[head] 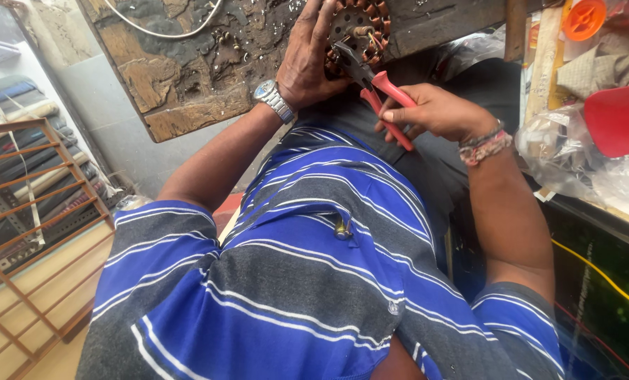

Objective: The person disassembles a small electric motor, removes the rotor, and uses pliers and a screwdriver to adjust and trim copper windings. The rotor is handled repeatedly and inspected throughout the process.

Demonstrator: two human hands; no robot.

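**Pliers Applied to Copper-Wound Stator at Worn Bench**

At the 9 o'clock edge of the view stands a rust-brown metal rack, with folded cloth stacked behind its bars. At 11 o'clock a white cable loops across a worn, scarred wooden board that serves as the work surface.

The left hand, wearing a silver wristwatch, lies at 12 o'clock. Its palm rests on the board and its fingers are spread over the left rim of a round motor stator wound with copper coils. The hand steadies the stator by pressing it; it is not closed around it.

The stator sits at the 12 o'clock edge, on the board, partly cut off by the frame. The steel nose of a pair of red-handled pliers touches its lower face, near the centre shaft.

The right hand, just right of 12 o'clock, is closed around both red handles, with the thumb along the upper one. A beaded wristband circles that wrist.

The person's blue, grey and white striped shirt fills the lower centre.

At 2 o'clock lie crumpled clear plastic bags, a red plastic piece and an orange cap. At 4 o'clock a yellow wire crosses a dark surface.
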